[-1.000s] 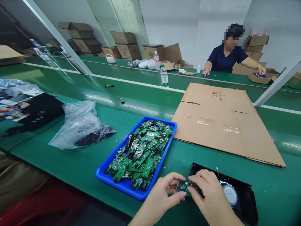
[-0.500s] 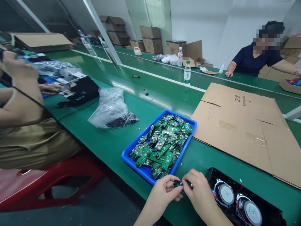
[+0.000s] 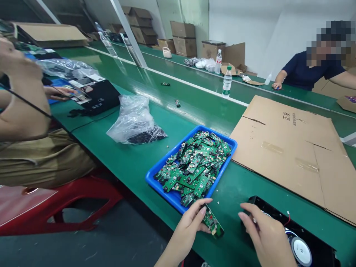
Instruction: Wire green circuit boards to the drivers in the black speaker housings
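My left hand [image 3: 187,227] pinches a green circuit board [image 3: 213,221] with small parts on it, just off the near corner of a blue tray [image 3: 151,184]. A pile of similar boards [image 3: 194,165] fills that tray. To the right, my right hand [image 3: 264,231] hovers over a black speaker box [image 3: 319,243], thumb and forefinger apart, with nothing plainly held. It covers part of the box, including most of one round speaker. The other speaker [image 3: 302,251] shows its pale round back. A thin red wire [image 3: 288,219] with a white plug rises from the box.
A flattened cardboard sheet [image 3: 292,148] lies right of the tray. Beyond the tray are a clear plastic bag [image 3: 133,118] and a water bottle [image 3: 227,83]. One co-worker [image 3: 303,72] sits across the bench; another person's arm [image 3: 25,96] is at left, by a red chair [image 3: 83,200].
My hands were together at the circuit board; now they are apart. The right hand has moved right over the speaker box. The left hand has turned the board, showing more of it.
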Demonstrator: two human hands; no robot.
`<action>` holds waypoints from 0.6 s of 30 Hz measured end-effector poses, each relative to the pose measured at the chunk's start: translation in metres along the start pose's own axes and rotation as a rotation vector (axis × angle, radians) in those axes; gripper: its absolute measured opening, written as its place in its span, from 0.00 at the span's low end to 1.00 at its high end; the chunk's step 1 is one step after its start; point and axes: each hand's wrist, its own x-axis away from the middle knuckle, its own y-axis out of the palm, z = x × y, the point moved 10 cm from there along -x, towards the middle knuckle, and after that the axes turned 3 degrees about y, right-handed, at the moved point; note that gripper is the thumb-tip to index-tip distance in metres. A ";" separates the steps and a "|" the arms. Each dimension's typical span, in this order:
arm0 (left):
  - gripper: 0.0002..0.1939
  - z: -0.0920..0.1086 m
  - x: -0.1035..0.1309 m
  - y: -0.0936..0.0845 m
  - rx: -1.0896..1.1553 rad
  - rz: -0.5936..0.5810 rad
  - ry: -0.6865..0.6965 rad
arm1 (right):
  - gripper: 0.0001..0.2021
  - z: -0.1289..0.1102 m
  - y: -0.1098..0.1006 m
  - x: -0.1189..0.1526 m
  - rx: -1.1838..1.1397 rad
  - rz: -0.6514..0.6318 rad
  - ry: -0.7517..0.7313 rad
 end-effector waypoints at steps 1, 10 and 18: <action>0.28 -0.002 0.000 0.002 0.024 -0.011 -0.013 | 0.12 0.009 -0.003 0.005 -0.101 -0.080 0.058; 0.43 0.015 -0.003 0.063 0.162 -0.219 -0.029 | 0.13 0.067 -0.010 0.049 -0.793 -0.138 0.537; 0.18 0.039 0.010 0.106 -0.120 -0.276 0.118 | 0.10 0.036 -0.040 0.035 -0.225 0.034 0.173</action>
